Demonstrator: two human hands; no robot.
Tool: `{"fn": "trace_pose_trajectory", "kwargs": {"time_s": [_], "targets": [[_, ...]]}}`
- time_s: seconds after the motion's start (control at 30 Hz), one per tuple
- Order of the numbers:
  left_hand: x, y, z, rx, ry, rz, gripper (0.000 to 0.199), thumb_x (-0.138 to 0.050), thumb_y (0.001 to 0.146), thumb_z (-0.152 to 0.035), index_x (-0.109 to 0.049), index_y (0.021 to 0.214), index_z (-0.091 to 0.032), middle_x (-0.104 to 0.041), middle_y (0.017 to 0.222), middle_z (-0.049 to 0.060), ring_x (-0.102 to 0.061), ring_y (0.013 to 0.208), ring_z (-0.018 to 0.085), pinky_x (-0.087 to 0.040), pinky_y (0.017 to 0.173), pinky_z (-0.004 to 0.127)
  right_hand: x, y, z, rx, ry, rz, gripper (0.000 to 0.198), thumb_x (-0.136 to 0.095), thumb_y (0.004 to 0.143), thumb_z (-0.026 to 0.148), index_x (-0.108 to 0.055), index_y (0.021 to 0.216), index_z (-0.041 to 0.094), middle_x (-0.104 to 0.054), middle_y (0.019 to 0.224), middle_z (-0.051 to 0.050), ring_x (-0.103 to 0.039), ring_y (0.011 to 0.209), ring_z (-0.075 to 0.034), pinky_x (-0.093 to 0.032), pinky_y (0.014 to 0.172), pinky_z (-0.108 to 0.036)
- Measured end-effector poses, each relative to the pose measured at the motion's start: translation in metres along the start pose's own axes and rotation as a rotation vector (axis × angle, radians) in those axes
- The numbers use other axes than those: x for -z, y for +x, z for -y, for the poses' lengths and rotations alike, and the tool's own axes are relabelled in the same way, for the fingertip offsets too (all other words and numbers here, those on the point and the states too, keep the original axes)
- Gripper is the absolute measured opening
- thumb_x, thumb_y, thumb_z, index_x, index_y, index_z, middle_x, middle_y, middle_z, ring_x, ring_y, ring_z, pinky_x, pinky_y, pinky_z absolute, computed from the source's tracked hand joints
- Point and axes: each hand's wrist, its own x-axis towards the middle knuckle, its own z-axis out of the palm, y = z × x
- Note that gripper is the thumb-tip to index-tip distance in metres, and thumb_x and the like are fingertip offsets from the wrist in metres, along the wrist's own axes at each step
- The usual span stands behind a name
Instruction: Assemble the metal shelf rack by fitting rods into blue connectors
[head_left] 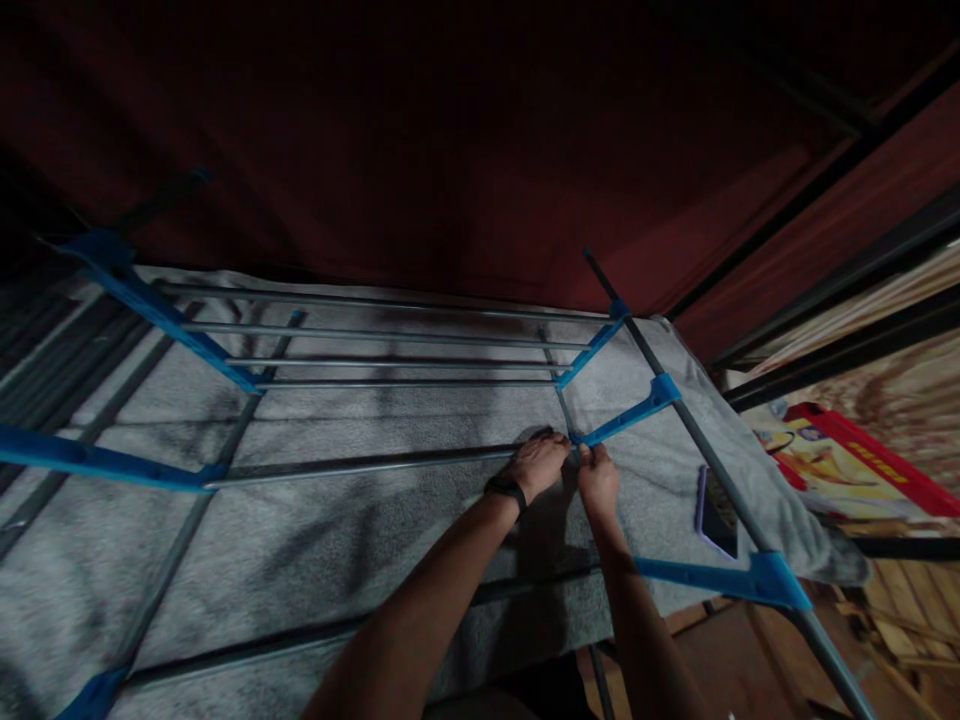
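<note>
Evidently, in the head view, both hands meet at one joint of a half-built rack, which lies across a grey blanket (322,420) and runs from its left side towards its right edge. The left hand (535,466), with a black band (508,490) at the wrist, has its fingers together and closed over the end of a grey rod (375,466). Just beside it, the right hand (598,484) pinches the inner end of a blue bracket (628,415) between thumb and fingers; the fingertips' undersides are hidden.

That bracket's other end sits on a long pole (714,462) slanting along the blanket's right edge. Four rods (412,364) span the rack near the blanket's far edge, joined at the left to another blue bracket (172,325). One more rod (255,646) crosses near the blanket's near edge, beneath the forearms. A phone (718,512) lies near the right edge, and beyond that edge is a red and yellow box (855,465). A dark red curtain (420,150) hangs behind the far edge.
</note>
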Motion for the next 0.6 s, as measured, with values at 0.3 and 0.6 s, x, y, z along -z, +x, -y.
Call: {"fn": "trace_pose_trajectory", "kwargs": {"time_s": [0.3, 0.6], "targets": [[0.022, -0.039, 0.017, -0.049, 0.001, -0.194, 0.042, -0.040, 0.101, -0.013, -0.062, 0.137, -0.019, -0.062, 0.137, 0.010, -0.056, 0.127, 0.025, -0.044, 0.112, 0.043, -0.003, -0.001, -0.015, 0.026, 0.040, -0.013, 0.070, -0.030, 0.095, 0.063, -0.070, 0.115, 0.009, -0.073, 0.093, -0.023, -0.064, 0.081, -0.031, -0.042, 0.070, -0.038], [0.112, -0.155, 0.116, 0.410, -0.265, -1.028, 0.036, -0.044, 0.096, -0.010, -0.070, 0.118, -0.020, -0.067, 0.113, 0.010, -0.064, 0.109, 0.021, -0.053, 0.099, 0.034, -0.012, -0.004, -0.034, 0.075, 0.213, 0.011, 0.059, -0.042, 0.089, 0.060, -0.066, 0.120, 0.016, -0.073, 0.112, -0.021, -0.067, 0.104, -0.034, -0.051, 0.089, -0.048]]}}
